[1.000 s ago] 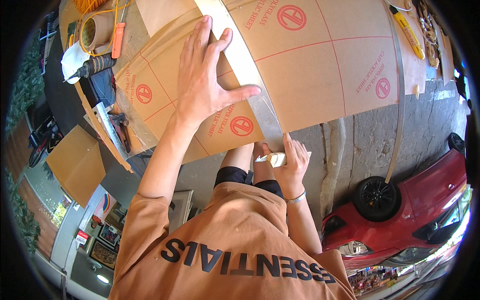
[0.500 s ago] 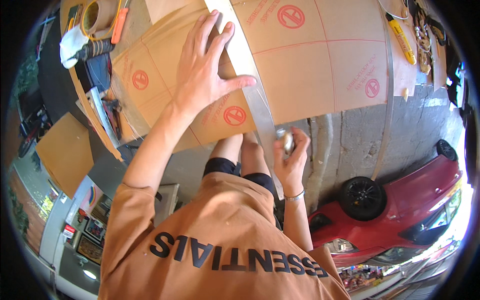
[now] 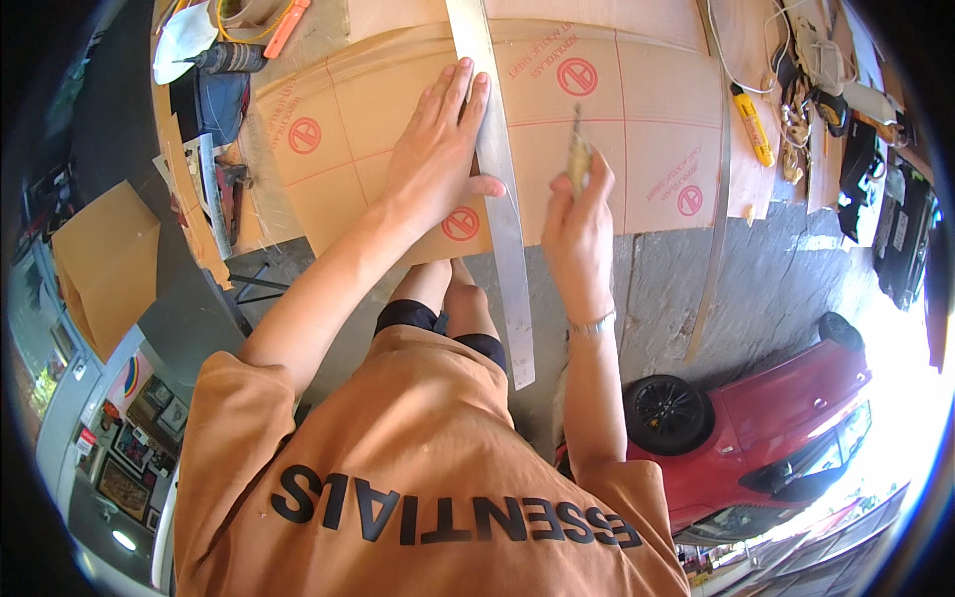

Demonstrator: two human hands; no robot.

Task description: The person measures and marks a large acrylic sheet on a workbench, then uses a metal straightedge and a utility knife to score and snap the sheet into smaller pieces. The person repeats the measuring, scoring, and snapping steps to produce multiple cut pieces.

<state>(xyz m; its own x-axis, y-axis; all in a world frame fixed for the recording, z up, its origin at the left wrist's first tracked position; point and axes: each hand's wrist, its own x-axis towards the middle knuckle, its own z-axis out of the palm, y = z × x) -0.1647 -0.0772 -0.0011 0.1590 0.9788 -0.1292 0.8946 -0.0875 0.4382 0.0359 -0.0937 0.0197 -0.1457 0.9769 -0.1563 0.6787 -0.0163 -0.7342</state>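
My left hand (image 3: 434, 159) lies with outstretched fingers beside a long metal straightedge (image 3: 505, 247), thumb reaching onto it, on a large sheet covered in brown paper (image 3: 665, 154) printed with red lines and logos. The straightedge runs across the sheet and juts out over its near edge. Just right of it, my right hand (image 3: 582, 214) is closed around a pale, motion-blurred tool (image 3: 578, 154) with a thin tip pointing away from me, over the sheet. Whether the tip touches the paper I cannot tell.
Tape, an orange-handled tool and a black bottle (image 3: 229, 58) lie at the left. A yellow marker (image 3: 753, 124), cords and scraps lie at the right. A cardboard piece (image 3: 104, 259) is at far left. Beyond the concrete floor (image 3: 676, 279) stands a red car (image 3: 771, 418).
My right hand has risen from below the sheet's near edge to over the sheet, with the tool's tip now pointing forward. My left hand stays by the straightedge. The view has shifted.
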